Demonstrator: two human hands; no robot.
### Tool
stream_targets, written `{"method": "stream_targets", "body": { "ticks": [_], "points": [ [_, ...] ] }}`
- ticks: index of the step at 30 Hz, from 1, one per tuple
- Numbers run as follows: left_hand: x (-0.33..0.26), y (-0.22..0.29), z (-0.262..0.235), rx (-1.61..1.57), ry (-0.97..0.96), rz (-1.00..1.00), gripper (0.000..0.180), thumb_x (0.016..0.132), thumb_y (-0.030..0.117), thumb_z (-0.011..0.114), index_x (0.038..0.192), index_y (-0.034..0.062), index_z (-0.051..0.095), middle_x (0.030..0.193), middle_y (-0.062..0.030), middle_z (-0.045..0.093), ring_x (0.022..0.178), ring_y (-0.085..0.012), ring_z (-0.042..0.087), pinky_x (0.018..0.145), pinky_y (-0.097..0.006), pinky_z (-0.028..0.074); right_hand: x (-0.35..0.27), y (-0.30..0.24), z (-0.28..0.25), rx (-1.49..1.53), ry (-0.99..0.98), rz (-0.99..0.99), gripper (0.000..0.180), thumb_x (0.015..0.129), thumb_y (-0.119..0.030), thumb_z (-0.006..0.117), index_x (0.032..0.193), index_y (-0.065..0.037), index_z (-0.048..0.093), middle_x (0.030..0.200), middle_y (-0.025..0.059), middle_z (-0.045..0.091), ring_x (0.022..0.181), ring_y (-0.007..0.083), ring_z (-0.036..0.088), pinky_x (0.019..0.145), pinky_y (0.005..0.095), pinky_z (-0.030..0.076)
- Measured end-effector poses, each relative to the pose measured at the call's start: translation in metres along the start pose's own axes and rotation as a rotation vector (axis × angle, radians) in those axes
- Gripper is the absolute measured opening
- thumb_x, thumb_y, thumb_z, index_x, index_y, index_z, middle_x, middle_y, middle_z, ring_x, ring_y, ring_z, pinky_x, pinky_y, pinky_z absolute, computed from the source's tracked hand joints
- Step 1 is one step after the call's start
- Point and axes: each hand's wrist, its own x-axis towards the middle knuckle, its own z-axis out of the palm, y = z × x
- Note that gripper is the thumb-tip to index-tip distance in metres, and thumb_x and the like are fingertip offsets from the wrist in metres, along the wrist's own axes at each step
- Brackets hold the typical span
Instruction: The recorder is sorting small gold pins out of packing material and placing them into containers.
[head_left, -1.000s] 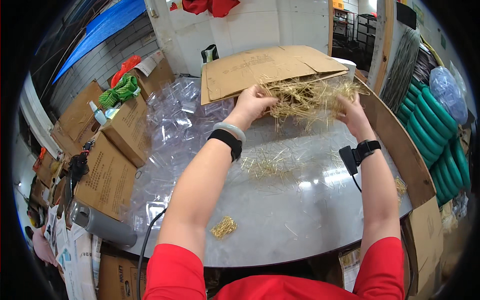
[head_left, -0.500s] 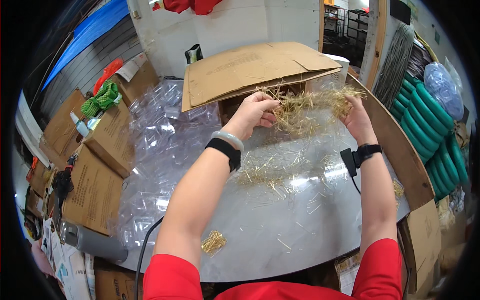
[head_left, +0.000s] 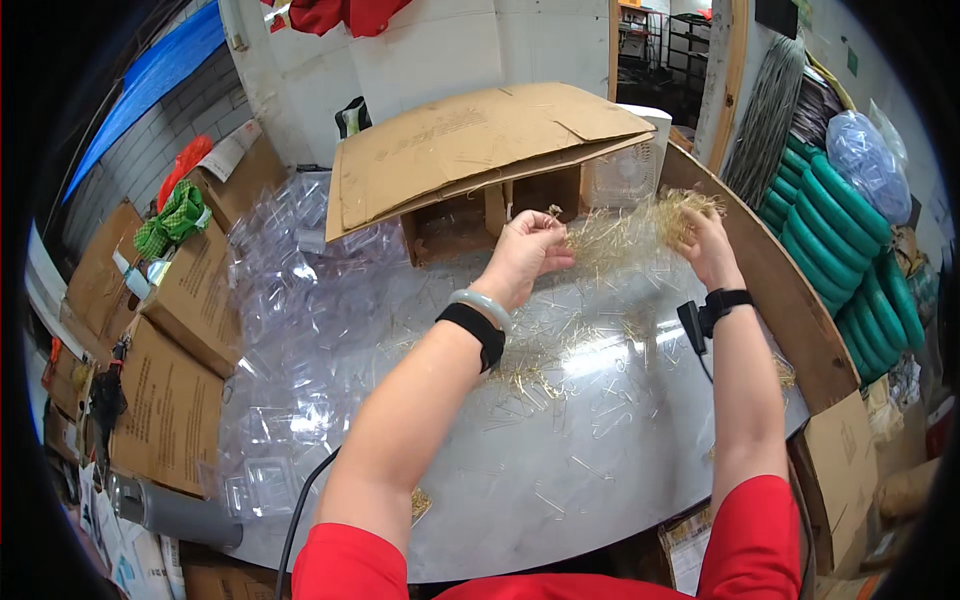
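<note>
My right hand (head_left: 710, 248) is closed round one end of a loose tangle of thin gold-coloured pins (head_left: 676, 217), held above the table. The tangle reaches left, partly blurred, toward my left hand (head_left: 528, 258). That hand is pinched, with a small dark-gold bit of the pins showing above its fingertips; its full hold is partly hidden. Below both hands, scattered gold-coloured pins (head_left: 530, 378) lie on the grey tabletop (head_left: 490, 500). A small bundle of pins (head_left: 420, 503) is half hidden behind my left forearm.
A cardboard box (head_left: 480, 145) with its flap folded over stands at the back. Many clear plastic containers (head_left: 290, 330) cover the table's left side, next to cardboard boxes (head_left: 165, 400). A brown board (head_left: 770, 270) edges the right side. Green coils (head_left: 835, 240) are stacked beyond it.
The tangle between my hands has thinned and blurred, its right end still in my right hand. My left hand is lower, farther from the box opening. The view has shifted slightly.
</note>
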Motion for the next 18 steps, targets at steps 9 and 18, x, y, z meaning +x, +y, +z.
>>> {"method": "stream_targets", "body": {
  "ticks": [9,18],
  "points": [
    [0.005,-0.009,0.015,-0.092,-0.010,-0.026,0.022,0.105,0.014,0.052,0.120,0.0033,0.040,0.120,-0.0180,0.057,0.107,-0.0303,0.064,0.096,-0.043,0.057,0.026,0.001,-0.016,0.279,0.076,0.235,0.034,0.098,-0.009,0.061,0.129,-0.011,0.048,0.126,0.0103,0.055,0.115,0.0299,0.058,0.098,0.0544,0.051],
    [-0.004,-0.004,0.026,-0.168,0.015,-0.064,0.015,0.107,0.018,0.048,0.118,0.0092,0.041,0.124,-0.0157,0.057,0.112,-0.0296,0.061,0.094,-0.052,0.055,-0.017,-0.026,0.039,0.744,-0.304,0.071,0.058,0.100,-0.034,0.059,0.148,-0.009,0.039,0.147,0.0137,0.046,0.141,0.0365,0.039,0.115,0.0712,0.020]
  ]
}}
